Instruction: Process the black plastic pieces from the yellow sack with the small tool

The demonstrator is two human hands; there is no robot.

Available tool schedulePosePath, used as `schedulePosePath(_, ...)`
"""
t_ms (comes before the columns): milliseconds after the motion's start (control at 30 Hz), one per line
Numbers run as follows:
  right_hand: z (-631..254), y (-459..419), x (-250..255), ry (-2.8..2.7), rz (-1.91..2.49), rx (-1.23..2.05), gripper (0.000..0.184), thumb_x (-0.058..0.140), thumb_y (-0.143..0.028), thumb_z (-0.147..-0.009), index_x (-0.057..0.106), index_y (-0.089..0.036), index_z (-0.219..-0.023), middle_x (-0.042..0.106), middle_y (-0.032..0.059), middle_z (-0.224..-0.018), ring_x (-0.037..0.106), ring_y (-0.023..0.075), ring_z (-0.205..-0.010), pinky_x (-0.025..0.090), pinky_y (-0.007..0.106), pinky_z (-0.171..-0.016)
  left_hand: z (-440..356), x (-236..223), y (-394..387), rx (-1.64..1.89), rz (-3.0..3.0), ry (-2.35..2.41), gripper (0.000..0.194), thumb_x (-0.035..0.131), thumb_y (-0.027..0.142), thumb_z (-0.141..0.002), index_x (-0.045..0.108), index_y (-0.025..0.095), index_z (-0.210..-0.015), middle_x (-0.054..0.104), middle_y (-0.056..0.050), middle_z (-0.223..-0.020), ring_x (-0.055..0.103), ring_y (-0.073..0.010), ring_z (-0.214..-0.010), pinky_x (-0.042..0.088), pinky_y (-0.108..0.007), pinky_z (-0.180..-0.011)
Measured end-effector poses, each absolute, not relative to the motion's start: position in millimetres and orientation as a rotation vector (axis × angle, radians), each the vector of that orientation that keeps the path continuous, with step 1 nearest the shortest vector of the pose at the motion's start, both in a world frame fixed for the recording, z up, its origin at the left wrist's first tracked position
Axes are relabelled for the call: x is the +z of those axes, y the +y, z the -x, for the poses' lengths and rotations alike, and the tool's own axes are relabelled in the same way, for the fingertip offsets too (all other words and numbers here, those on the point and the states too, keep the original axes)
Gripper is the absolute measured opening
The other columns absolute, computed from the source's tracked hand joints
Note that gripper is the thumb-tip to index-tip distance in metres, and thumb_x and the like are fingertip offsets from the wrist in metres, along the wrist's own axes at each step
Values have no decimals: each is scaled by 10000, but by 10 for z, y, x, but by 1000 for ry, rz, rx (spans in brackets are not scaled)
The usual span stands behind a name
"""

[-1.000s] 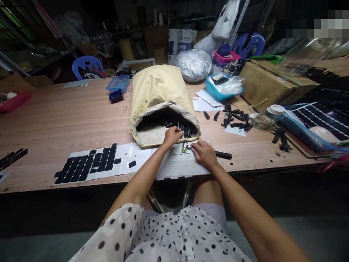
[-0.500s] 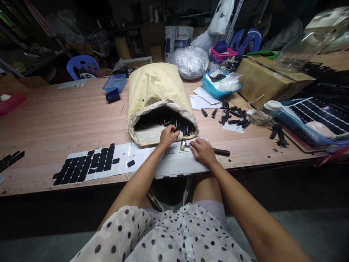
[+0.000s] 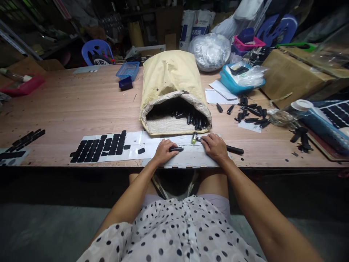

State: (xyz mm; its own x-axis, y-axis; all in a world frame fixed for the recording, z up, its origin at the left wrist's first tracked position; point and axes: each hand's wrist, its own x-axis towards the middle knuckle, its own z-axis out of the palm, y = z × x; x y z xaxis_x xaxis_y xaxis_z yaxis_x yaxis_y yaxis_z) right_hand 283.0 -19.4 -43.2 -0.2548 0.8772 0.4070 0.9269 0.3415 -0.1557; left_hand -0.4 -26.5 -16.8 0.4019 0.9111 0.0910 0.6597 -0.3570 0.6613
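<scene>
My left hand (image 3: pixel 163 151) is closed on a small black plastic piece (image 3: pixel 176 149) and holds it on a white sheet (image 3: pixel 188 158) at the table's near edge. My right hand (image 3: pixel 215 146) grips a small hammer (image 3: pixel 218 145) with a black handle; its head rests just right of the black piece. Directly behind both hands lies a yellow sack (image 3: pixel 171 87) on its side, its mouth open toward me and full of several black pieces (image 3: pixel 191 117).
A white backing sheet with black adhesive pads (image 3: pixel 99 148) lies left of my hands. Loose black pieces (image 3: pixel 249 112) are scattered at the right, near a cardboard box (image 3: pixel 291 74) and blue tray (image 3: pixel 234 82). A blue basket (image 3: pixel 127 70) stands behind the sack's left.
My left hand has come back from the sack's mouth with a black piece and set it on the white sheet. The right hand with the hammer has barely moved. The view shifted.
</scene>
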Motion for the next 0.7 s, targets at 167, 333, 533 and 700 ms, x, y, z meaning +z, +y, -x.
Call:
schedulePosePath(167, -2838, -242, -365, -2164, 1461, -126, 296, 445, -337, -966, 723, -236, -965, 626, 74, -840, 543, 215, -826, 432, 330, -756, -42, -235, -241, 658, -2131, 1319, 165, 731, 298, -808, 759, 245, -962, 623, -34, -870, 522, -232, -919, 458, -380, -850)
schedulePosePath(333, -2551, -480, -230, -2023, 1381, 49, 319, 418, -363, -990, 708, -270, -1084, 668, 59, -929, 617, 183, -832, 488, 293, -708, -64, -291, -238, 708, -2115, 1315, 168, 753, 289, -799, 765, 244, -960, 628, -32, -860, 526, -228, -914, 458, -380, -853)
schedulePosePath(533, -2211, -654, -89, -2044, 1270, 308, 328, 430, -364, -992, 684, -317, -1194, 673, 36, -888, 638, 166, -784, 525, 282, -704, -81, -304, -232, 733, -2072, 1320, 144, 760, 257, -790, 741, 229, -930, 650, -27, -877, 530, -226, -929, 449, -377, -873)
schedulePosePath(700, -2154, -668, -44, -2059, 1322, 309, 360, 412, -348, -996, 698, -309, -1211, 676, 47, -902, 640, 166, -810, 516, 271, -716, -98, -302, -217, 718, -2054, 1325, 144, 752, 255, -794, 745, 234, -936, 653, -26, -888, 532, -226, -949, 446, -372, -881)
